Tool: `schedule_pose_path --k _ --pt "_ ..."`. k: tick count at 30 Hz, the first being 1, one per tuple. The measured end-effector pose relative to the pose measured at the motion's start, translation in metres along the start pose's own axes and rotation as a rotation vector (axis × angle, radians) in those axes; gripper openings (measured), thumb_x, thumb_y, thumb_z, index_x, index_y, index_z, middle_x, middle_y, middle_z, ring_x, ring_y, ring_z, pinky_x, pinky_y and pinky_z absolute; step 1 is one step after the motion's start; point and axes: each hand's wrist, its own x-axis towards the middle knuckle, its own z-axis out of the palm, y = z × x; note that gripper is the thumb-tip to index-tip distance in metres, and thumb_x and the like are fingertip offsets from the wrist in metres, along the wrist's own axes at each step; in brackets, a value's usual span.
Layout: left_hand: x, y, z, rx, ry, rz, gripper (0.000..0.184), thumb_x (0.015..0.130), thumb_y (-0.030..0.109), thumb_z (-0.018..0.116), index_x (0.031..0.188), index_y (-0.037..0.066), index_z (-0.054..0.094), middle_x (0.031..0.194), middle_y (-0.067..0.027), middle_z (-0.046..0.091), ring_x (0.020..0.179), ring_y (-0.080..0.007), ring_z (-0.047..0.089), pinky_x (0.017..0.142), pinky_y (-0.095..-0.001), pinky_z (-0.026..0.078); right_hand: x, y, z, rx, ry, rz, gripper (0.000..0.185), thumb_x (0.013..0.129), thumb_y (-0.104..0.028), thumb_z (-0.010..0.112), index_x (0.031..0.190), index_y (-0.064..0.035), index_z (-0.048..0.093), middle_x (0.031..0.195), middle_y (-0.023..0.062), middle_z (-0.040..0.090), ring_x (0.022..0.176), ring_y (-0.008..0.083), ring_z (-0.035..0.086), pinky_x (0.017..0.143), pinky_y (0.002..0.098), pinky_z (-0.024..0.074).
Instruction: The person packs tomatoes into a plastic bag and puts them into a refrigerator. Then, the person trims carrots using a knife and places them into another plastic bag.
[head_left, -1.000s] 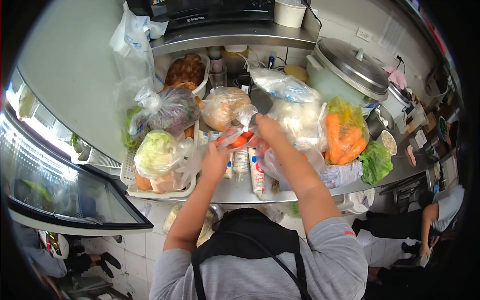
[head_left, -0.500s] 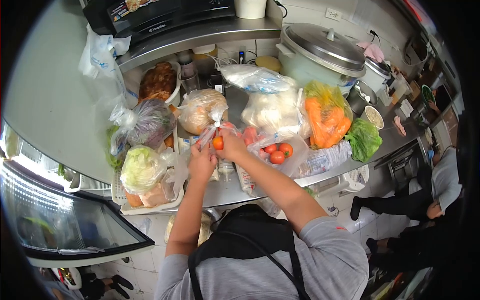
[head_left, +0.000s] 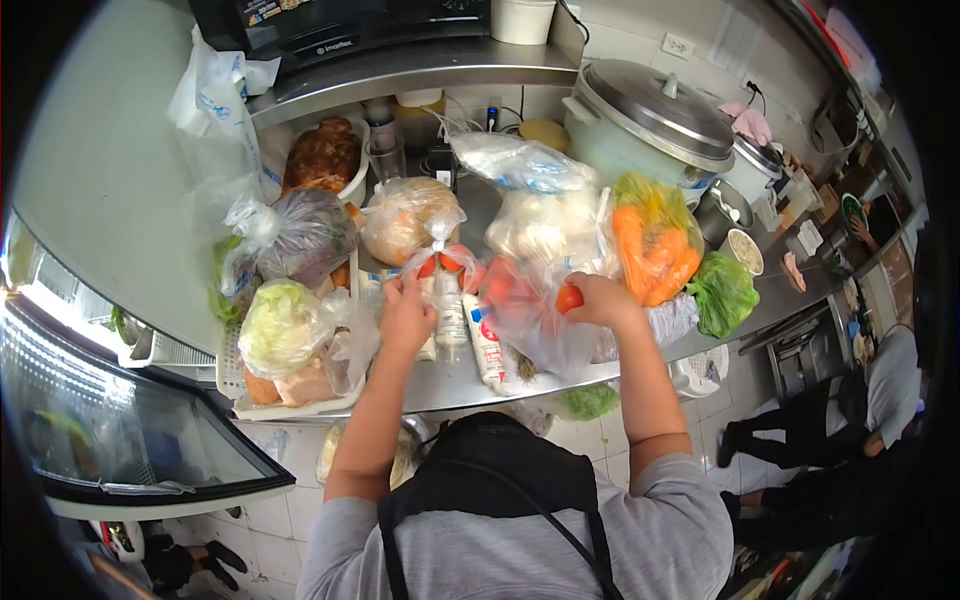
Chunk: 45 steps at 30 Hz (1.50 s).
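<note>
My right hand (head_left: 606, 302) is closed on a tomato (head_left: 569, 298) at the right side of a clear plastic bag (head_left: 535, 325). Reddish shapes show blurrily through that bag's film. My left hand (head_left: 407, 315) pinches the edge of another clear plastic bag (head_left: 415, 262), where tomatoes (head_left: 450, 261) show red. Between the hands, white printed packets (head_left: 487, 345) lie on the steel counter (head_left: 450, 395). Just behind my left hand sits a knotted bag of pale orange-brown food (head_left: 408, 220).
On the left are bagged lettuce (head_left: 277, 330) in a white tray (head_left: 300, 412) and a bagged purple vegetable (head_left: 305, 235). Bagged carrots (head_left: 650, 255), bagged greens (head_left: 725, 295) and a large lidded cooker (head_left: 650, 120) stand right. A co-worker (head_left: 890, 390) is at far right.
My right hand has moved right, away from my left hand, to the other bag and now grips a tomato there. That bag has shifted and its loose tomatoes show less. My left hand stays put.
</note>
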Motion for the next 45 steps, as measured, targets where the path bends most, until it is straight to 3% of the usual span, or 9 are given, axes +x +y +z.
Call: schedule_pose_path --k 3,7,9,14,19,31,37,40,45 --pt "0.002 -0.001 -0.001 -0.015 -0.012 -0.016 0.063 0.061 0.015 0.059 0.120 0.010 0.037 0.107 -0.0162 0.037 0.090 -0.0333 0.050 0.074 -0.0386 0.044 0.017 -0.035 0.003 0.192 0.417 -0.073 0.036 0.069 -0.019 0.061 0.101 -0.0026 0.055 0.092 0.0175 0.058 0.083 0.0286 0.057 0.072 0.0330 0.0452" --pt "0.001 -0.002 -0.005 -0.068 -0.017 -0.041 0.066 0.060 0.015 0.059 0.121 0.009 0.036 0.105 -0.0188 0.036 0.088 -0.0336 0.049 0.075 -0.0376 0.044 0.078 -0.097 0.044 0.228 0.181 -0.374 0.029 0.072 -0.017 0.056 0.098 -0.0039 0.057 0.088 0.0175 0.058 0.083 0.0299 0.056 0.073 0.0341 0.0444" --pt "-0.001 -0.003 -0.008 -0.096 0.008 -0.045 0.067 0.060 0.016 0.059 0.121 0.009 0.036 0.104 -0.0212 0.036 0.088 -0.0349 0.048 0.075 -0.0375 0.044 0.120 -0.114 0.086 0.141 0.037 -0.304 0.031 0.071 -0.019 0.057 0.098 -0.0035 0.056 0.089 0.0169 0.058 0.085 0.0312 0.056 0.073 0.0360 0.0440" --pt "-0.008 -0.016 0.004 -0.121 0.079 0.030 0.072 0.059 0.016 0.059 0.124 0.008 0.031 0.104 -0.0285 0.037 0.091 -0.0410 0.047 0.078 -0.0394 0.043 0.168 -0.135 0.135 0.089 0.273 -0.227 0.049 0.069 -0.025 0.059 0.112 -0.0062 0.045 0.107 0.0139 0.050 0.092 0.0307 0.054 0.077 0.0388 0.0434" --pt "-0.006 -0.015 0.007 -0.187 0.085 -0.026 0.076 0.053 0.012 0.060 0.123 0.005 0.030 0.101 -0.0275 0.036 0.092 -0.0408 0.041 0.079 -0.0416 0.039 0.183 -0.134 0.114 -0.128 0.152 -0.375 0.056 0.065 -0.024 0.064 0.114 -0.0116 0.042 0.114 0.0100 0.047 0.098 0.0268 0.052 0.078 0.0378 0.0437" --pt "-0.003 -0.016 0.013 0.037 0.127 0.048 0.068 0.060 0.018 0.060 0.124 0.016 0.036 0.097 -0.0218 0.045 0.082 -0.0343 0.051 0.072 -0.0381 0.045 0.170 -0.136 0.084 -0.176 -0.069 0.024 0.057 0.061 -0.040 0.066 0.105 -0.0058 0.051 0.114 0.0129 0.047 0.101 0.0246 0.051 0.081 0.0356 0.0434" --pt "-0.007 -0.015 0.016 0.037 -0.001 -0.045 0.071 0.060 0.020 0.061 0.125 0.019 0.035 0.096 -0.0192 0.045 0.081 -0.0337 0.052 0.071 -0.0398 0.045 0.181 -0.115 0.099 -0.074 0.072 -0.041 0.054 0.062 -0.032 0.064 0.109 -0.0088 0.051 0.104 0.0134 0.054 0.098 0.0256 0.052 0.077 0.0351 0.0449" --pt "-0.007 -0.010 0.015 0.066 -0.025 -0.071 0.072 0.060 0.021 0.061 0.126 0.019 0.033 0.096 -0.0179 0.044 0.082 -0.0349 0.051 0.070 -0.0418 0.045 0.197 -0.106 0.094 -0.079 -0.124 -0.126 0.046 0.062 -0.027 0.063 0.100 -0.0038 0.056 0.097 0.0141 0.057 0.092 0.0241 0.056 0.077 0.0335 0.0453" --pt "-0.007 -0.009 0.015 0.091 -0.052 -0.102 0.072 0.060 0.023 0.062 0.126 0.020 0.032 0.098 -0.0172 0.043 0.083 -0.0358 0.051 0.071 -0.0428 0.045 0.172 -0.111 0.078 -0.041 -0.040 -0.169 0.042 0.062 -0.024 0.064 0.098 -0.0055 0.055 0.094 0.0152 0.058 0.089 0.0261 0.056 0.076 0.0347 0.0451"
